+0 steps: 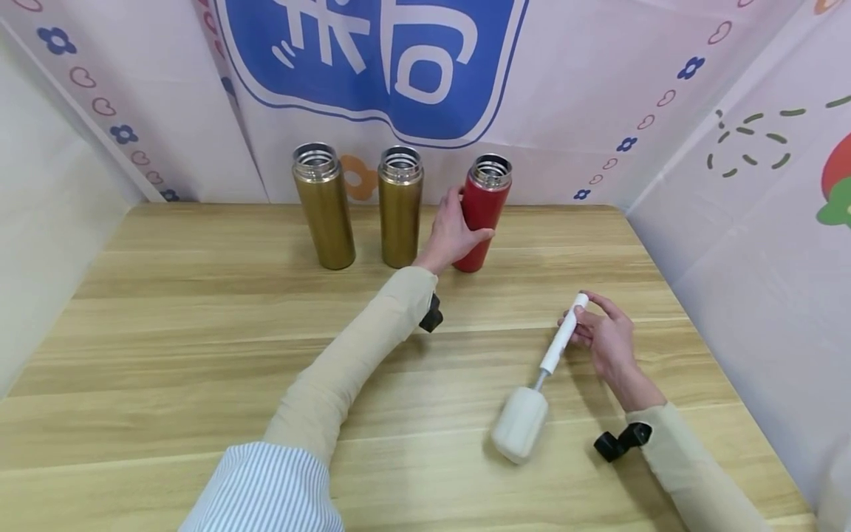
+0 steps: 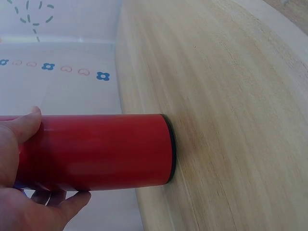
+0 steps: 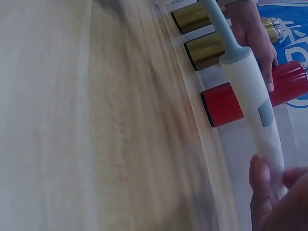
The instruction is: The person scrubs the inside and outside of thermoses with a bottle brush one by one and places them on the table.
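My left hand (image 1: 449, 236) grips a red metal bottle (image 1: 487, 203), lidless with a silver threaded mouth, which stands at the back of the table. In the left wrist view, thumb and fingers wrap the red bottle (image 2: 106, 151) from both sides; its black base meets the table. Lower right, my right hand (image 1: 610, 341) holds a bottle brush by the end of its white handle (image 1: 560, 343). The brush's cream sponge head (image 1: 521, 425) points down toward the front of the table. In the right wrist view, thumb and fingers pinch the brush handle (image 3: 255, 108).
Two gold lidless bottles, one at left (image 1: 326, 210) and one in the middle (image 1: 401, 210), stand upright in a row beside the red one. Behind them hangs a printed cloth (image 1: 545, 81). The wooden table (image 1: 166, 332) ends at the cloth walls.
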Motion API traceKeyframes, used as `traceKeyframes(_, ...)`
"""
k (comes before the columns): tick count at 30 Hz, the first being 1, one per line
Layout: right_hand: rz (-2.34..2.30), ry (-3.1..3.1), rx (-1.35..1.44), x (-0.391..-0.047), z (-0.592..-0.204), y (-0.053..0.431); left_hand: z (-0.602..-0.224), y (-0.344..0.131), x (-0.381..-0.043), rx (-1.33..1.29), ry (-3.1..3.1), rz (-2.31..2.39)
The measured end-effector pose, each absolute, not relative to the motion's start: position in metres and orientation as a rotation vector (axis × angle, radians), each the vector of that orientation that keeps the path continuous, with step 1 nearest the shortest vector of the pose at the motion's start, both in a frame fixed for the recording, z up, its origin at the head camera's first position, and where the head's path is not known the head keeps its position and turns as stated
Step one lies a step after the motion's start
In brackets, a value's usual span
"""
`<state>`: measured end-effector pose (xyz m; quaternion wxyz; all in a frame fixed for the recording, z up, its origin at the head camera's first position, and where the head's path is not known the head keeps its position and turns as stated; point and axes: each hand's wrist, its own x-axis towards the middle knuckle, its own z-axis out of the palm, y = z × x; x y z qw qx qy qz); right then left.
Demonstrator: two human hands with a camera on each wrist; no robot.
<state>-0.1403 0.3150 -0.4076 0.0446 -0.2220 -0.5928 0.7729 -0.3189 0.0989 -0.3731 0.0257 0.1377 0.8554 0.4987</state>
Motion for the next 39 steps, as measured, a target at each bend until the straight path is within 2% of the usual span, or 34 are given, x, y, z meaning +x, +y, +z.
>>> traceKeyframes(10,2.329,-2.001,-0.69,-0.149,-0.404,0.317,-0.376,0.099,-0.319,0.43,2.644,1.542)
traceKeyframes(19,2.158,-2.299,-0.56,-0.158,-0.404,0.32,-0.375,0.098,-0.317,0.467,2.659,1.529)
traceKeyframes(32,2.064,-2.489,-0.524,-0.172,-0.401,0.32,-0.374,0.098,-0.318,0.471,2.675,1.512)
traceKeyframes(39,1.859,-2.699,-0.504,-0.183,-0.399,0.321,-0.373,0.098,-0.318,0.464,2.672,1.499)
